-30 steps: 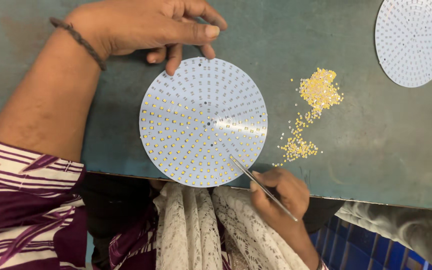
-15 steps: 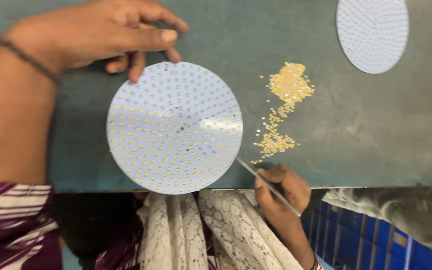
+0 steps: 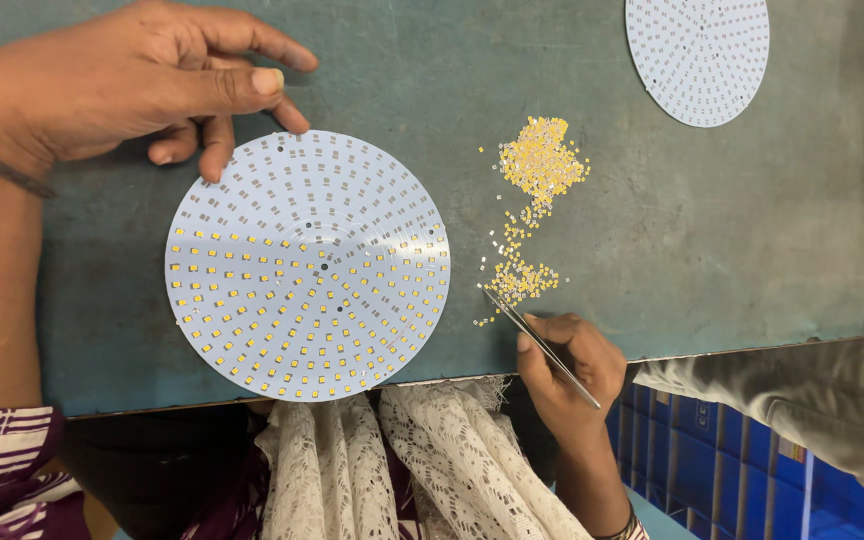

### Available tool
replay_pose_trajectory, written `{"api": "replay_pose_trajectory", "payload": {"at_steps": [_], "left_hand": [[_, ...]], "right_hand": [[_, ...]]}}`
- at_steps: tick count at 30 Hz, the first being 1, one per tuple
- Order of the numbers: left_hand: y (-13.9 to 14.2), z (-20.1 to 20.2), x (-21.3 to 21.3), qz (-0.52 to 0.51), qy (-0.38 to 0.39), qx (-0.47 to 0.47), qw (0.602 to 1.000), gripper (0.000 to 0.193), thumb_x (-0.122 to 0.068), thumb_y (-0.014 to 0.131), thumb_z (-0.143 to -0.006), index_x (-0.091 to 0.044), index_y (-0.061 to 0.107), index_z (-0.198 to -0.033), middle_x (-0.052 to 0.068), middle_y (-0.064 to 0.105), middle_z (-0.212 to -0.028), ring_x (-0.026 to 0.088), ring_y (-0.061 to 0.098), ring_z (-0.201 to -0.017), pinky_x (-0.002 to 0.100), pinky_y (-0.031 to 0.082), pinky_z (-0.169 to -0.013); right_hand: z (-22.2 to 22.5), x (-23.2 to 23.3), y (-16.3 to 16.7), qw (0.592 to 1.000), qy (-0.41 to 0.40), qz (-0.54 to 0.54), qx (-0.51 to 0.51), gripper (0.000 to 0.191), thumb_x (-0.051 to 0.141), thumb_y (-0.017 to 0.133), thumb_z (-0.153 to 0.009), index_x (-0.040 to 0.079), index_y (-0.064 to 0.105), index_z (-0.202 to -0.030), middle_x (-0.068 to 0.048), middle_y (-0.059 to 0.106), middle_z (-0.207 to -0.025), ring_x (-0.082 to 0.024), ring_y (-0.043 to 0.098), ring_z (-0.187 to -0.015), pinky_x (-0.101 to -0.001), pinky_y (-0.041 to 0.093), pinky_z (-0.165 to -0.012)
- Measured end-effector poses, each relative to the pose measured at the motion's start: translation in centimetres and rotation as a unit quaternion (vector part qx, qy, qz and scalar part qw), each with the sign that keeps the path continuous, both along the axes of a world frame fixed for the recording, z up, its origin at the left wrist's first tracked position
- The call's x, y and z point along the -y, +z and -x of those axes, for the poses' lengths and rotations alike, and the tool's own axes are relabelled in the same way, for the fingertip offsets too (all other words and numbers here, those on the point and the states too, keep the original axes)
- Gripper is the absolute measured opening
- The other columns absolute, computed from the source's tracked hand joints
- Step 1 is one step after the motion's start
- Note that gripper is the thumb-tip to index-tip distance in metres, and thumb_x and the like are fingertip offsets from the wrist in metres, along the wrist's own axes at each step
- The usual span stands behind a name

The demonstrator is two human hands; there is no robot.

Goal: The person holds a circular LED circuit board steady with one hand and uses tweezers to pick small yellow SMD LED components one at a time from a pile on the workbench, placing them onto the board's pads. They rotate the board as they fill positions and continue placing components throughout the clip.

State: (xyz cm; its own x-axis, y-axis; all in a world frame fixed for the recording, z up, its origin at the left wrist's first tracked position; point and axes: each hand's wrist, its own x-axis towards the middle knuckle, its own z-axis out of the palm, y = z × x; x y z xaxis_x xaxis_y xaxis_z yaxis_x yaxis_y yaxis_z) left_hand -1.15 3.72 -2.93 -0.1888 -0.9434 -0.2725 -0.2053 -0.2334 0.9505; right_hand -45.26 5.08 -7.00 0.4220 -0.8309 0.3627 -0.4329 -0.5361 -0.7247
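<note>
At tweezers' (image 3: 540, 345) tip sit yellow chips (image 3: 522, 282); right hand (image 3: 567, 365) pinches tweezers. Left hand (image 3: 142, 85) loose, fingertips touching round board (image 3: 307, 265) edge, gripping nothing.

- The left hand (image 3: 142, 85) rests on the table (image 3: 752, 230), fingers (image 3: 214, 150) touching the upper edge of a round white board (image 3: 307, 265) partly filled with small yellow chips.
- The right hand (image 3: 567, 365) grips thin tweezers (image 3: 537, 340), tips at a scatter of loose yellow chips (image 3: 537, 175).
- A second round board (image 3: 697, 55) lies well apart.
</note>
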Motion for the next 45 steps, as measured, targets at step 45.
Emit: {"api": "replay_pose_trajectory", "payload": {"at_steps": [45], "left_hand": [[0.0, 0.3, -0.3, -0.014, 0.016, -0.002, 1.0, 0.053, -0.032, 0.06, -0.101, -0.003, 0.059, -0.145, 0.021, 0.078, -0.103, 0.004, 0.05, -0.043, 0.018, 0.038, -0.037]], "right_hand": [[1.1, 0.8, -0.3, 0.999, 0.021, -0.034, 0.032, 0.014, -0.001, 0.074, -0.087, -0.002, 0.06, -0.085, -0.007, 0.071, -0.083, -0.007, 0.064, -0.069, -0.0206, 0.049, -0.063]]}}
